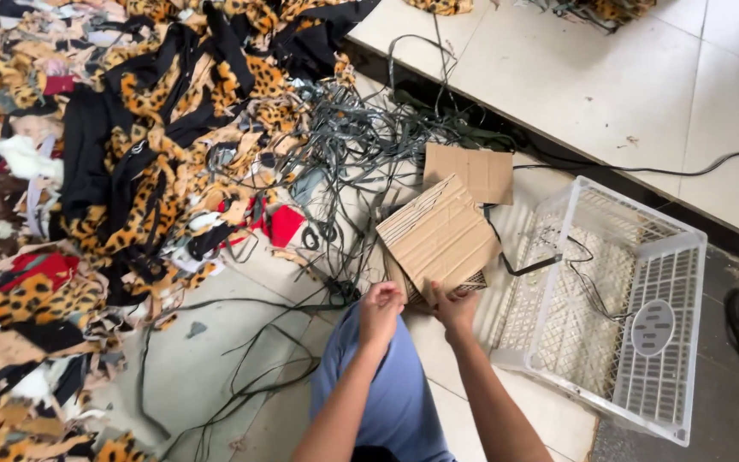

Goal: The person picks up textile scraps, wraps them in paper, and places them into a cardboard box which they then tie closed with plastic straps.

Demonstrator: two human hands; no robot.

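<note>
The left hand is held closed, fingers curled in a loose fist just beside the near corner of a cardboard box; whether it pinches anything cannot be told. The right hand has its fingers grasping the box at its lower near edge. The box rests on the tiled floor, its flaps closed and tilted, just beyond the person's knee in blue trousers. A loose flat cardboard piece lies touching the far side of the box. A white plastic crate lies on its side just to the right of the box, thin black cords trailing into it. A tangle of grey straps spreads beyond the box. A large heap of leopard-print and black fabric scraps covers the floor's left part.
</note>
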